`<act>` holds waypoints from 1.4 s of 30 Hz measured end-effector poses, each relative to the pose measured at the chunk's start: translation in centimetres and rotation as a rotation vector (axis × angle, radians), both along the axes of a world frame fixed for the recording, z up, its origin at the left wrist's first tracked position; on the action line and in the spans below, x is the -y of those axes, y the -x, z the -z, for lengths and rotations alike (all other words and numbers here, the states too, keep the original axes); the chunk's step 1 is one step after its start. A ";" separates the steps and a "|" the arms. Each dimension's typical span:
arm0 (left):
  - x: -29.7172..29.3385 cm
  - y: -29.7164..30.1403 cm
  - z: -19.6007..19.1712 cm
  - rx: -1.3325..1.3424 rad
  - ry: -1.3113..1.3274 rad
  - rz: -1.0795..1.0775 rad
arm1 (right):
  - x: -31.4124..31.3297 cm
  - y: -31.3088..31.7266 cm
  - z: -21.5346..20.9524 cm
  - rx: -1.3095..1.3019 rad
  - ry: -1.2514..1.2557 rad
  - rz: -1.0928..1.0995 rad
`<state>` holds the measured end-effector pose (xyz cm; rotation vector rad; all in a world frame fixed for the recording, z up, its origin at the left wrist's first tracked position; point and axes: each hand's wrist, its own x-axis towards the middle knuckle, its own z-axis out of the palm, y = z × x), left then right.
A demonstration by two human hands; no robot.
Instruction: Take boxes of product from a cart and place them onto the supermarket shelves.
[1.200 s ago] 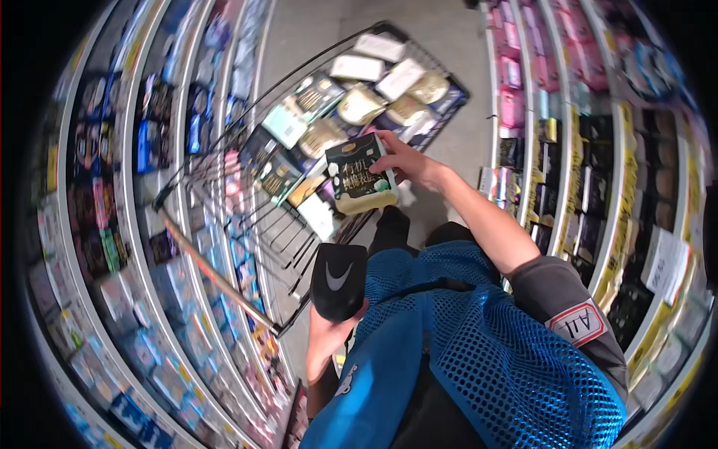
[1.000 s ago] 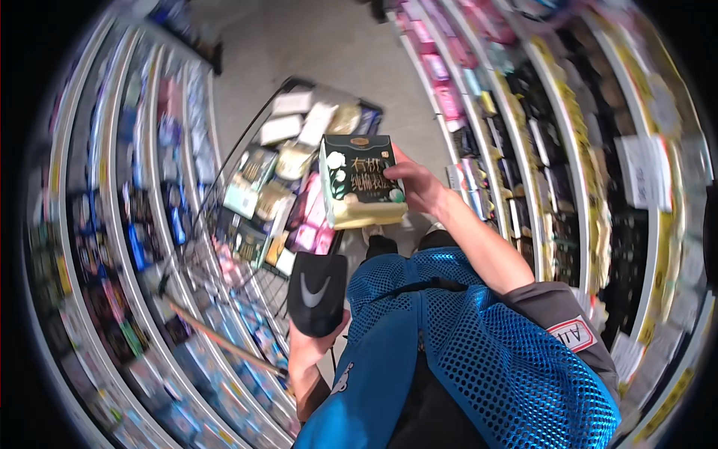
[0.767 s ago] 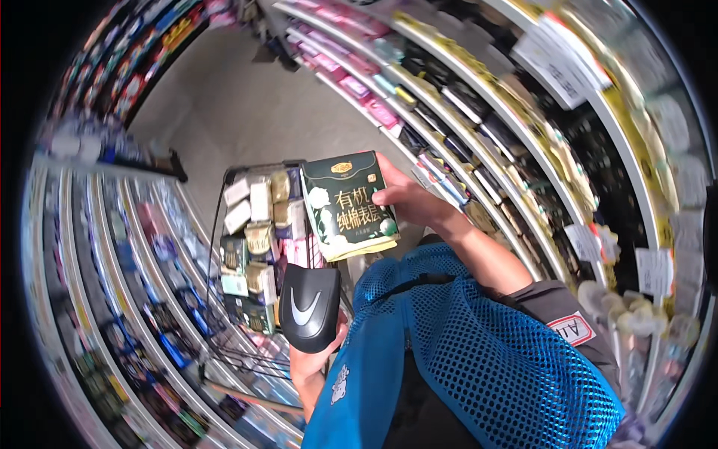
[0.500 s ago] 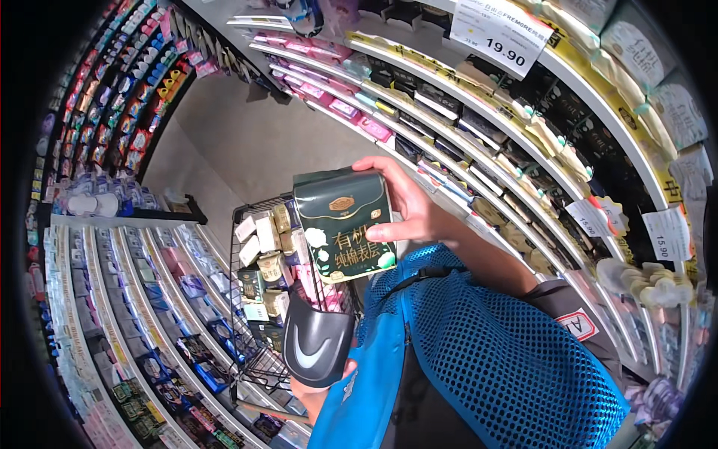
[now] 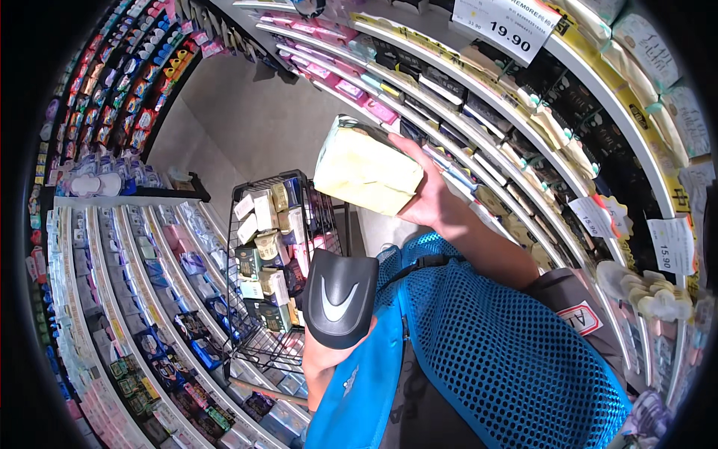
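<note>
My right hand (image 5: 434,196) grips a soft pack of sanitary pads (image 5: 368,170) from its right side, held up over the floor. The pack's pale yellow face is turned up, with a dark edge at its far left; its printed front is hidden. Lower down, my left hand (image 5: 323,361) is wrapped round what looks like a handheld barcode scanner (image 5: 341,299), dark grey with a light curved mark on top. The scanner's handle is mostly hidden. Just beyond it stands a black wire basket (image 5: 238,200) filled with cream, pink and dark green packs (image 5: 263,247).
Shelves of packs (image 5: 464,90) with price cards (image 5: 508,34) run along the right, close to my forearm. More stocked shelves (image 5: 149,299) lie on the left, and colourful racks (image 5: 127,82) rise at the far left. Grey floor (image 5: 247,112) shows beyond the basket.
My right hand has turned the pack from its dark green front to its pale yellow face and moved it right and away from me. The scanner has come up to the right.
</note>
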<state>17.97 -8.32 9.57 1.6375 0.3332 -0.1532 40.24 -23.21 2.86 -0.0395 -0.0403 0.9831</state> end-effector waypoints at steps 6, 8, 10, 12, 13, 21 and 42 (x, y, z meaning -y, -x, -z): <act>-0.3 -0.9 0.5 -0.023 -0.066 0.056 | 0.4 0.2 1.5 0.081 0.087 0.064; -0.9 -0.6 0.8 0.083 -0.172 0.163 | 0.8 -0.4 1.9 0.149 -0.102 0.072; -1.0 -1.1 0.6 0.074 -0.163 0.193 | 1.1 -0.2 0.4 0.090 0.057 0.159; -0.6 -1.5 0.2 0.018 0.040 0.124 | 0.5 -0.3 -0.4 0.017 0.195 0.260; -0.7 -1.8 0.2 0.017 0.039 0.130 | 0.1 -0.4 0.1 -0.006 0.269 0.266; -0.9 -4.2 1.7 0.024 -0.062 0.076 | -1.8 0.9 -0.5 -0.228 0.172 0.218; 0.6 -7.0 2.3 0.256 0.411 -0.097 | -1.2 2.7 2.7 -0.072 0.434 0.411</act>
